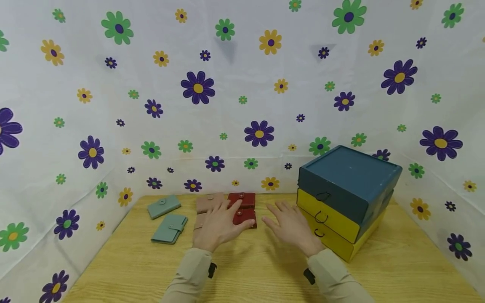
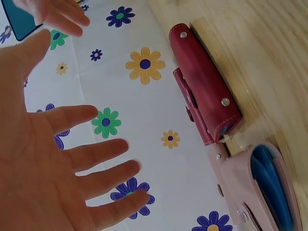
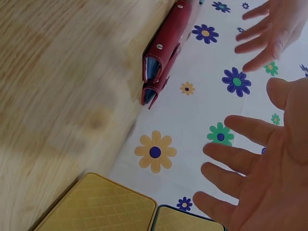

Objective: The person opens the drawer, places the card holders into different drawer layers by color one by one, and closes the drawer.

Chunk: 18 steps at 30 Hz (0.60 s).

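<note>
My left hand is spread over the wallets at the back of the table, palm down and holding nothing. It partly covers two pink wallets and the nearer of two dark red wallets. In the left wrist view, a red wallet and a pink wallet appear beyond its fingers. Fingers spread, my right hand holds nothing either, between the red wallets and the stacked drawers. Two grey-green snap wallets lie at the left.
At the right stands a stack of drawer boxes, blue on top and yellow below, with dark loop pulls. A white flowered cloth hangs behind and along both sides of the wooden table.
</note>
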{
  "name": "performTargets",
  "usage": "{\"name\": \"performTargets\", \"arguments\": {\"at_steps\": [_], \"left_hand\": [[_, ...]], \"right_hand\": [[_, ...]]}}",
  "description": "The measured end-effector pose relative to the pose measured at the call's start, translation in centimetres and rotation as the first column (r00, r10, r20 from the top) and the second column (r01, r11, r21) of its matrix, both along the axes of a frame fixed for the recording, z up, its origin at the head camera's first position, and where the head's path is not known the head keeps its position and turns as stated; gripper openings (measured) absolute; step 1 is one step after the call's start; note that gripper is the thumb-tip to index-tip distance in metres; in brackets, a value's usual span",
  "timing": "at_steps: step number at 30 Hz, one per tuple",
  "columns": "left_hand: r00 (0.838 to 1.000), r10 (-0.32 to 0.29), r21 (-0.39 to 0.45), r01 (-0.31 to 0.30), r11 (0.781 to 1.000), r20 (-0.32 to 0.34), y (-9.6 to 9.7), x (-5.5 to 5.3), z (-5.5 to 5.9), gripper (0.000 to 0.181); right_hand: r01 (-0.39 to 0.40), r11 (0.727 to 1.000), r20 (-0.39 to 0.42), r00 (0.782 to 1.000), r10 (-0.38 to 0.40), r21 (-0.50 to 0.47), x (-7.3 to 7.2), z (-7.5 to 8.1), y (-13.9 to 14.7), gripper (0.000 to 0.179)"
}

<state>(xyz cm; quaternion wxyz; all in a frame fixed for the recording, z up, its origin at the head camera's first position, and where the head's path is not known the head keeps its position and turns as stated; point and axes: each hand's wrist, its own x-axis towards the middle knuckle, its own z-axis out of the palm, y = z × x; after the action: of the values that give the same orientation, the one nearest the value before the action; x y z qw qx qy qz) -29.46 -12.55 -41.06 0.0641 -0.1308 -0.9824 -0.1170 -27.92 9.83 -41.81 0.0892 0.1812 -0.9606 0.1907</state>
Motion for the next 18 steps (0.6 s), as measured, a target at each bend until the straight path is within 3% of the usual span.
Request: {"name": "performTargets", "arguments": {"at_steps": [11, 15, 18], "left_hand": [[0.994, -0.112, 0.097, 0.112, 0.989, -0.004, 2.2, -0.6, 0.1, 0.063], [0.983, -0.182, 0.191, 0.183, 0.964, -0.028, 3.2, -0.7, 0.0, 0.060], [0.973, -0.226, 0.249, 0.231, 0.941, -0.051, 4.1, -0.8, 0.0, 0.053]], "right_hand": [[0.076, 0.987, -0.060, 0.995, -0.086, -0.142, 1.1, 1.6, 1.3, 0.039], [0.074, 0.979, -0.111, 0.989, -0.096, -0.190, 1.5, 2.2, 2.2, 0.033], [0.044, 0.968, -0.205, 0.974, -0.096, -0.245, 1.9, 2.6, 3.1, 0.026]]}}
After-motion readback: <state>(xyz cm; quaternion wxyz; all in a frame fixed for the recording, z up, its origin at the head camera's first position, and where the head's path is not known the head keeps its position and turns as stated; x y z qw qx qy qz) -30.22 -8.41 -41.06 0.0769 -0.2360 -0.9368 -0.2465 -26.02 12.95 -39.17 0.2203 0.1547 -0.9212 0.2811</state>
